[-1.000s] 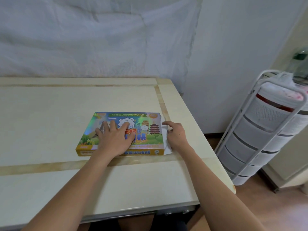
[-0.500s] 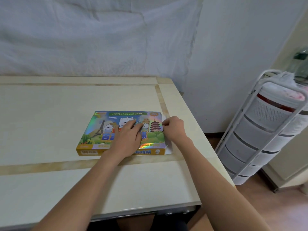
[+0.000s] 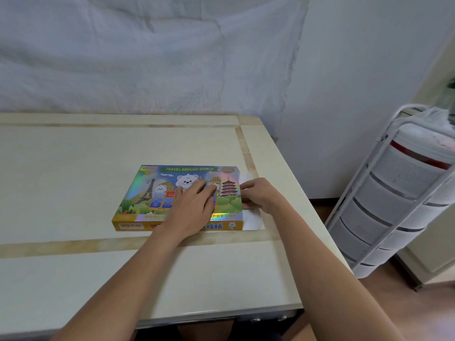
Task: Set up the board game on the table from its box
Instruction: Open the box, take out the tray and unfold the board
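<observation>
— Lying flat near the middle of the frame, the game box sits on the cream table, lid up, with "TRAVEL AROUND WORLD" printed along its far edge. Do you see the hands?

— Yes. The left hand rests palm-down on the lid, right of the box's centre, fingers straight and slightly spread, pressing on the cartoon bear picture. It holds nothing.

— And the other one?

— The right hand is at the box's right edge, fingers curled inward against the side of the lid. It seems to pinch that edge, though the fingertips are hidden, so how firm the hold is I cannot tell.

— What is the pale strip beside it?

— A white flap or sheet shows just right of the box, under the right wrist, lying on the table. Whether it belongs to the box is unclear.

— Anything else around?

— At the right of the frame a white tiered storage rack stands on the floor, well apart from the table. A wrinkled pale cloth hangs across the upper left of the frame, behind the table.
</observation>
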